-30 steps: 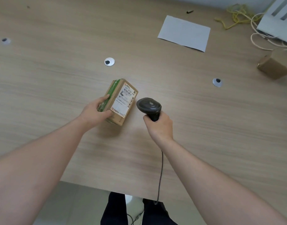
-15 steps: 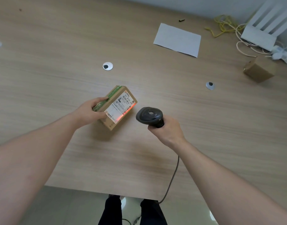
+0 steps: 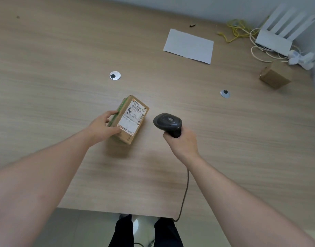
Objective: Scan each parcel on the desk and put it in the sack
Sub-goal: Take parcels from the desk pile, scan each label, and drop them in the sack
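Small brown cardboard parcel with green tape and a white shipping label, lying label-up on the pale wood-grain surface near its front edge; the left hand grasps it by its left side, fingers curled over the taped edge and thumb on the label's near corner; the right hand is clenched round the handle of a dark grey corded handheld barcode scanner, whose head stands just beside the parcel on its right, apart from it; no scan light is visible on the label, so whether this parcel has been read cannot be told; a second, plain brown cardboard box sits well apart at the far right, untouched and presumably awaiting its turn; the sack is not in view; judged from this, the task is in progress, with bagging of the held parcel and handling of the far one remaining; a white sheet of paper lies beyond.
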Motion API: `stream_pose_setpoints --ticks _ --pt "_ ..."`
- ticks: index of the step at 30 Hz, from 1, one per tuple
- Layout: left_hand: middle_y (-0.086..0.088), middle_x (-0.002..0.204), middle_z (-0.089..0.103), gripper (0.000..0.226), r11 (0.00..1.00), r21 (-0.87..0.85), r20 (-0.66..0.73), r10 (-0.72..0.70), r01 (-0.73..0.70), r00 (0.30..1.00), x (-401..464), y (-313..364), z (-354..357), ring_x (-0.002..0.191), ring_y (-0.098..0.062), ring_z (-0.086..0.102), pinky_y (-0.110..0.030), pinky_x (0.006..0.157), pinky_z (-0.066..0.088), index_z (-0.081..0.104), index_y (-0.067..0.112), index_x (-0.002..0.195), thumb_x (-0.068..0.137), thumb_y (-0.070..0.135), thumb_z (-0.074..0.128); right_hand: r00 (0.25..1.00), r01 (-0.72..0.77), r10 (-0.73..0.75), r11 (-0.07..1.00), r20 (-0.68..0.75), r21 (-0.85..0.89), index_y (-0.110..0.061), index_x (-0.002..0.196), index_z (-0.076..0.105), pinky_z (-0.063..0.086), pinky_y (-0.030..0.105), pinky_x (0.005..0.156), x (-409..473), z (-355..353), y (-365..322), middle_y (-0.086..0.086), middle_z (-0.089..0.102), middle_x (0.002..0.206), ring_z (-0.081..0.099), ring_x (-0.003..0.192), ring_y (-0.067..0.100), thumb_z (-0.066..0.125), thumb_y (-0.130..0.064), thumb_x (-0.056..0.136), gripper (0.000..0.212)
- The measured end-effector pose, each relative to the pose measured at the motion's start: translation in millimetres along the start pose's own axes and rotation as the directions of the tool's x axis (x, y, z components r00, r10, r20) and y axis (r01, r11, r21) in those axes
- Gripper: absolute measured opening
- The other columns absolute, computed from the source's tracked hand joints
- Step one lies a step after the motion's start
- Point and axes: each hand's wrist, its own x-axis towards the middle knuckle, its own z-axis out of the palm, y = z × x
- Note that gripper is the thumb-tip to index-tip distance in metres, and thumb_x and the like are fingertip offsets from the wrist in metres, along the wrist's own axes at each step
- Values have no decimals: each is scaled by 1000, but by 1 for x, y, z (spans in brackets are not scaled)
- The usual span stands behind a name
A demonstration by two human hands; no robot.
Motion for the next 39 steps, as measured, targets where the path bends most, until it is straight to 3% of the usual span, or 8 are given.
stream_pose_setpoints --ticks 4,7,10,13,15,18,27,39 --pt "-4 130 60 79 1000 16 -51 -9 10 999 1 7 20 113 -23 64 -37 95 53 36 31 157 88 20 73 990 -114 127 977 -61 179 -21 65 54 48 37 54 -1 13 -7 -7 53 52 61 57 30 68 -35 77 23" --pt "2 128 58 88 995 96 -108 17 -6 994 1 14 35 114 -23 62 -38 103 49 24 30 162 89 19 71 988 -114 132 973 -77 201 -22 67 55 48 36 57 -2 18 -10 -7 56 56 59 60 25 70 -32 81 23" --pt "-1 148 45 86 970 235 -113 91 -62 989 1 22 48 128 -25 55 -35 106 45 30 32 161 86 25 73 987 -112 131 974 -89 196 -21 70 56 43 31 59 -1 17 -11 -7 57 62 54 62 17 71 -29 84 22" --pt "-1 168 12 88 927 370 -166 133 -64 977 -2 34 64 149 -27 31 -45 115 40 33 37 160 85 44 77 987 -110 131 974 -98 196 -22 72 57 41 31 62 1 14 -12 -7 59 66 57 67 18 71 -30 85 20" --pt "3 169 9 91 875 479 -165 167 -69 972 -4 44 73 148 -29 29 -48 114 41 34 39 159 81 54 79 986 -110 131 974 -99 197 -21 74 58 43 32 64 2 11 -12 -6 61 68 59 71 21 71 -30 85 19" --pt "3 166 15 90 831 556 -183 129 -6 975 -8 54 84 133 -36 42 -46 103 46 35 43 158 80 51 80 989 -104 121 976 -81 191 -21 74 58 42 31 62 1 5 -11 -6 61 68 58 69 18 70 -30 86 19" --pt "7 167 22 77 870 474 -347 42 137 937 -78 66 75 132 -37 41 -44 105 43 44 43 152 81 50 75 998 -20 8 975 54 222 -24 72 55 46 31 60 -23 -4 -16 -9 56 64 52 59 15 69 -30 86 21" --pt "5 166 26 77 899 349 -621 10 265 783 -237 30 -18 126 -39 46 -44 104 46 47 43 152 80 52 74 927 289 -322 940 194 181 -24 75 57 44 32 61 -140 23 -107 -5 60 71 53 65 17 67 -31 87 16"
